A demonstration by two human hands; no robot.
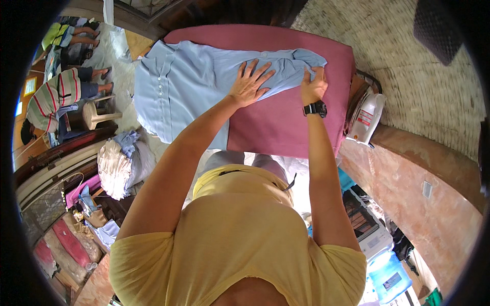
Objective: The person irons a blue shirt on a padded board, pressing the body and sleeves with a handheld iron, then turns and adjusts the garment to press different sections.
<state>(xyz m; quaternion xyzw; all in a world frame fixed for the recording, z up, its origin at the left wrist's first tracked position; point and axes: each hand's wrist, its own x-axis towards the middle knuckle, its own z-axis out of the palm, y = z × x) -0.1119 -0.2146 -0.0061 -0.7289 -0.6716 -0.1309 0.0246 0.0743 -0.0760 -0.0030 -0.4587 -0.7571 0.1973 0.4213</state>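
A blue shirt [189,81] lies across the maroon bench [280,130], its wide part spreading past the left end and its narrow end near the far right corner. A row of white buttons [160,85] shows on the wide part. The left hand [250,84] rests flat on the cloth, fingers spread wide. The right hand [314,85], a black watch [316,108] on its wrist, has its fingers bent and drawn together on the cloth at the narrow end; whether that end is a sleeve or a collar is hard to tell. Past the bench's right end stands a white iron [368,117]. To the left are a heap of clothes [115,163], a beige stool [97,115] and a person in a striped top [56,99]. A blue water bottle [390,270] sits at lower right.
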